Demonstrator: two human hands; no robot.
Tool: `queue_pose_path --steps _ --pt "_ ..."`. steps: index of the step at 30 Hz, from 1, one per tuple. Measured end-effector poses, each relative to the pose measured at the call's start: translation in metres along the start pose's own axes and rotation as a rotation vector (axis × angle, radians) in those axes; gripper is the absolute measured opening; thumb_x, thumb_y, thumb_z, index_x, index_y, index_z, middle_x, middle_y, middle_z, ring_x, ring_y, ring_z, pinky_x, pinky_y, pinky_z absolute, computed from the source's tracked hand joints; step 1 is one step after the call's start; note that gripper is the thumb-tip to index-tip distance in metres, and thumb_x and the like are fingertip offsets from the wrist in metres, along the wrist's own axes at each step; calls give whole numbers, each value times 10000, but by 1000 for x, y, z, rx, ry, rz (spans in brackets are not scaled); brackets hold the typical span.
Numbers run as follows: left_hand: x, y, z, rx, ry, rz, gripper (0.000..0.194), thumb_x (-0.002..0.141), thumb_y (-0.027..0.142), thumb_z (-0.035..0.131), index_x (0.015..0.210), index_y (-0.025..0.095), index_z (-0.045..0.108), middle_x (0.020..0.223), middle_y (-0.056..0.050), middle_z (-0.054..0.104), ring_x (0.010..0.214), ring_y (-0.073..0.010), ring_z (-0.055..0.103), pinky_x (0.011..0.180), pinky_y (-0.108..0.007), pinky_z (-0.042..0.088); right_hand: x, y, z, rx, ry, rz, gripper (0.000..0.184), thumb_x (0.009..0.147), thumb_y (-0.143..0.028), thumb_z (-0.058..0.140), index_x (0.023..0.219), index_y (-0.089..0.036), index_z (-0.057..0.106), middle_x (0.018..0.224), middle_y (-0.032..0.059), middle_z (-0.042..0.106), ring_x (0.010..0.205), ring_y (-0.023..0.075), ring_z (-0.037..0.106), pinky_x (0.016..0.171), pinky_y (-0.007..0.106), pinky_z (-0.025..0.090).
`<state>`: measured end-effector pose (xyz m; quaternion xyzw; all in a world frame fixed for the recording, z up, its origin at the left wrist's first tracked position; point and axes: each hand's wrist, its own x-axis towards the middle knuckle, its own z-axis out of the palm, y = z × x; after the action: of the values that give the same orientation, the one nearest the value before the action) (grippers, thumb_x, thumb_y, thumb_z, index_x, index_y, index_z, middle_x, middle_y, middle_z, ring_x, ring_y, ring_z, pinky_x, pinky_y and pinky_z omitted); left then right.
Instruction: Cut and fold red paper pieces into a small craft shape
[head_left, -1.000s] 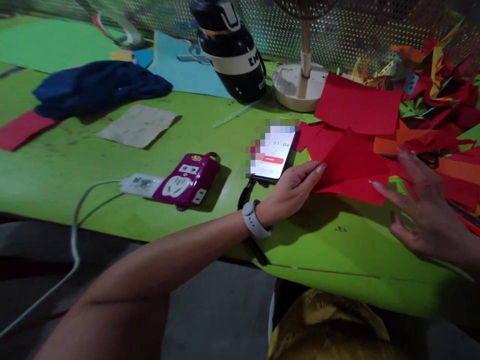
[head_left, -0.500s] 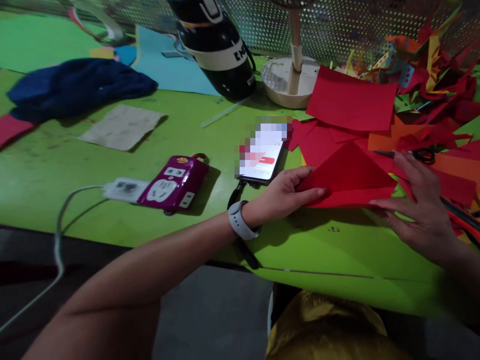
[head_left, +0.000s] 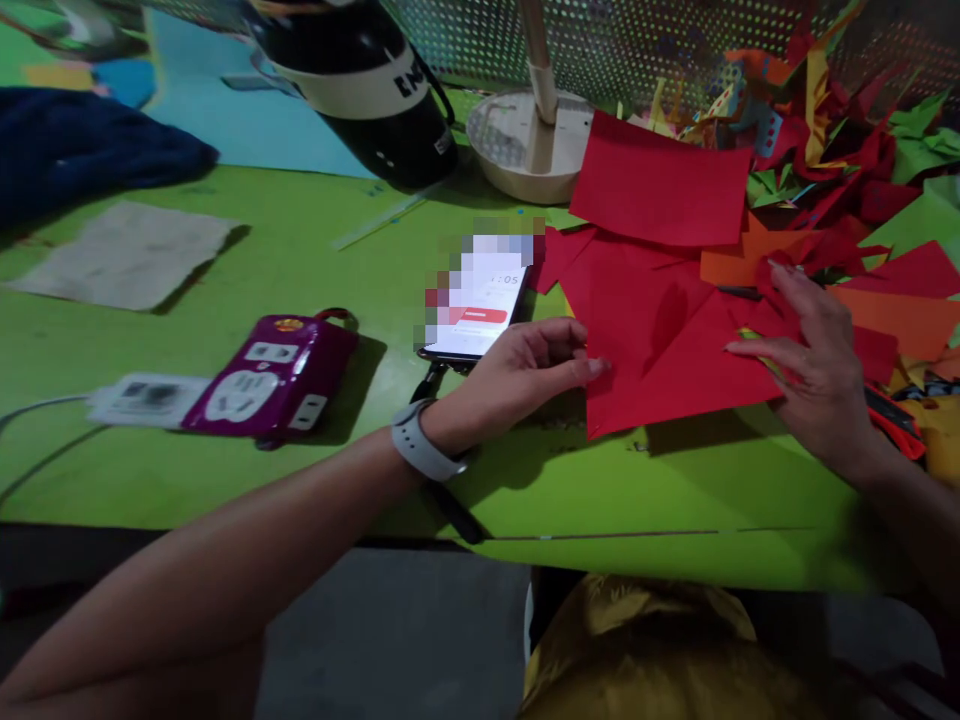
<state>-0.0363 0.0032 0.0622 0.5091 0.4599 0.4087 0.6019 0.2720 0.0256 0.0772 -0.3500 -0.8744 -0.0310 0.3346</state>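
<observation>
A square sheet of red paper (head_left: 667, 370) with diagonal creases is spread out just above the table, casting a shadow under its near edge. My left hand (head_left: 536, 365), wearing a light grey wristband (head_left: 424, 440), pinches the sheet's left edge, thumb on top. At the right corner is my right hand (head_left: 817, 370); it grips the sheet between thumb and one finger, while the other fingers stretch out above. Beside my left hand lies a lit phone (head_left: 487, 310), partly pixelated. More red sheets (head_left: 664, 180) lie behind the held one.
Folded coloured papers (head_left: 810, 140) are heaped at the back right. A black bottle (head_left: 367, 100) and a round white stand base (head_left: 510, 150) stand at the back. On the left are a purple power socket (head_left: 270, 375) with a white plug, a crumpled sheet (head_left: 127, 255) and dark blue cloth (head_left: 97, 150).
The red paper, earlier folded into a triangular shape, is now opened flatter. Both hands still hold it. The view has shifted to the right.
</observation>
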Motion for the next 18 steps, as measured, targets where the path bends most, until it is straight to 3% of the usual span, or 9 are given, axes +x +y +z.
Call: queue_pose_path --steps 3,7,11,15,18 --pt "0 -2 -1 3 -11 -29 411 700 400 944 886 190 643 745 -5 739 701 -162 731 645 -260 603 -1 1 -1 20 -39 -19 311 921 -301 750 1231 -319 736 1679 42 439 1520 354 440 1207 608 428" --pt "1 -4 -1 -7 -20 -8 350 740 356 911 882 206 629 764 -7 757 711 -162 739 643 -259 599 -1 -9 -5 -60 -150 -73 383 940 -177 635 1257 -378 708 1685 -16 431 1549 289 410 1258 614 357" --pt "3 -7 -5 6 -37 -41 320 771 315 876 936 215 620 730 -6 748 666 -150 723 581 -236 557 0 -9 -8 -13 -208 -122 408 916 -98 536 1133 -371 747 1568 -21 582 1493 224 494 1222 581 429" --pt "1 -10 -10 18 -45 -54 511 767 292 866 1172 219 564 693 16 730 647 -157 725 590 -237 554 -3 1 -3 93 -240 -148 483 866 -25 509 1172 -312 748 1475 30 668 1385 224 611 1141 560 523" --pt "-2 -8 -14 65 -121 -51 814 816 316 834 1501 200 410 795 -28 775 695 -209 764 612 -285 588 -7 5 2 86 -253 -99 458 872 -25 526 1144 -303 767 1405 36 717 1299 236 675 1118 549 545"
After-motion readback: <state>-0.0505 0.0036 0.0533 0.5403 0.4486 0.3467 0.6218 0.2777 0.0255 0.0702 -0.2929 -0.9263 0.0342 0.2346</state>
